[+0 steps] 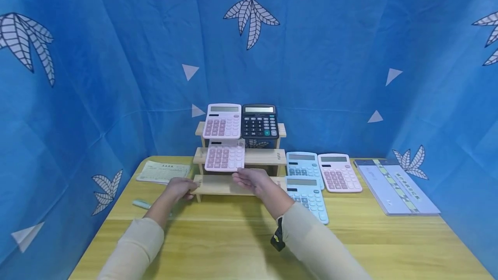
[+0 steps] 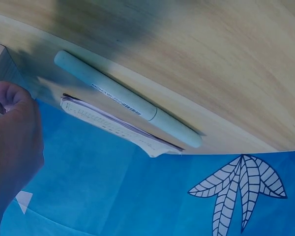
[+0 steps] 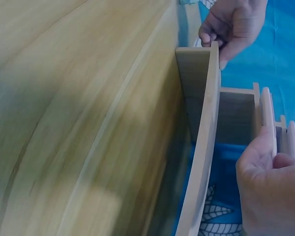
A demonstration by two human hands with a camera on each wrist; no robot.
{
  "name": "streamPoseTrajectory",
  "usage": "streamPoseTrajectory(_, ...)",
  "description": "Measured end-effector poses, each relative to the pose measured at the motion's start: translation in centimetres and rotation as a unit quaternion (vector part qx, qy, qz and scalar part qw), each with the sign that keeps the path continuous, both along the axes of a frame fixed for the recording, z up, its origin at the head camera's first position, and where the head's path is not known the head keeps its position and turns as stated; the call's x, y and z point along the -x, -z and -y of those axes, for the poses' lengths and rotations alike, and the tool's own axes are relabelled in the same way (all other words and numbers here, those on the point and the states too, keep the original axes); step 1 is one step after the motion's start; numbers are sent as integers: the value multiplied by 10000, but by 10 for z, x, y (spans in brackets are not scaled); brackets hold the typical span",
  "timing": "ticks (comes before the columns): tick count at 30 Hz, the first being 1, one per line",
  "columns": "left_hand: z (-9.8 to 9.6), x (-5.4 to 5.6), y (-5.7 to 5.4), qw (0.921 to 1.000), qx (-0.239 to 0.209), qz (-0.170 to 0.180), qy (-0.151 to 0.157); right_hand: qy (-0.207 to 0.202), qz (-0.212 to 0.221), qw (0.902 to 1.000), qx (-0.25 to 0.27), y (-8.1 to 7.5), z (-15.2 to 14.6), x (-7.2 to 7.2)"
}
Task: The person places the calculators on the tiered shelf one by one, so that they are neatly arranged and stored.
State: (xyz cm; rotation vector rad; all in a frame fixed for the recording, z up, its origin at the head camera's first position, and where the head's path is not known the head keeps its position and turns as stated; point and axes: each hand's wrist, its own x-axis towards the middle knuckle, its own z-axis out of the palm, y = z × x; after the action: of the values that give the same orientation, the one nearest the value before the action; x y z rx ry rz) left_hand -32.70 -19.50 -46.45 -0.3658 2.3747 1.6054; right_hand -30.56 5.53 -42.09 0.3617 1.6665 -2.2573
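A three-tier wooden stand [image 1: 221, 187] stands at the back of the table. At its lowest step, my left hand [image 1: 181, 188] pinches the left end of the board. My right hand [image 1: 254, 180] holds a pink-and-white calculator [image 1: 225, 156] by its lower right corner, thumb and fingers on its edge. That calculator leans at the left part of the middle step. Above it on the top step, another pink calculator [image 1: 221, 121] and a black calculator [image 1: 260, 121] lean side by side. The right wrist view shows the held calculator edge-on beside the right thumb.
Right of the stand lie two light-blue calculators [image 1: 307, 198], partly overlapping, and a pink calculator [image 1: 339, 173]. Farther right are white notebooks [image 1: 397, 187]. A form pad [image 1: 163, 172] and a mint-green pen [image 2: 105, 91] lie at left. A blue curtain [image 1: 330, 55] hangs behind.
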Motion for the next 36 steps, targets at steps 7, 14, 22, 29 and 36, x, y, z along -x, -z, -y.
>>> streamPoseTrajectory(7,-1,0,-2,9999,-32,-108,92,172,-69,9998,-80,-4,5,5)
streamPoseTrajectory(14,-1,1,-4,9997,-81,-170,152,115,-156,9995,-255,-7,4,10)
streamPoseTrajectory(22,-1,1,-7,9996,-155,-188,138,19,-179,9990,-413,-12,9,14)
streamPoseTrajectory(29,-1,0,-8,9996,-103,-242,78,-154,-305,9947,-966,-7,11,12)
streamPoseTrajectory(36,1,-3,-3,9997,32,-189,153,-570,-526,9612,-2647,9,0,-8)
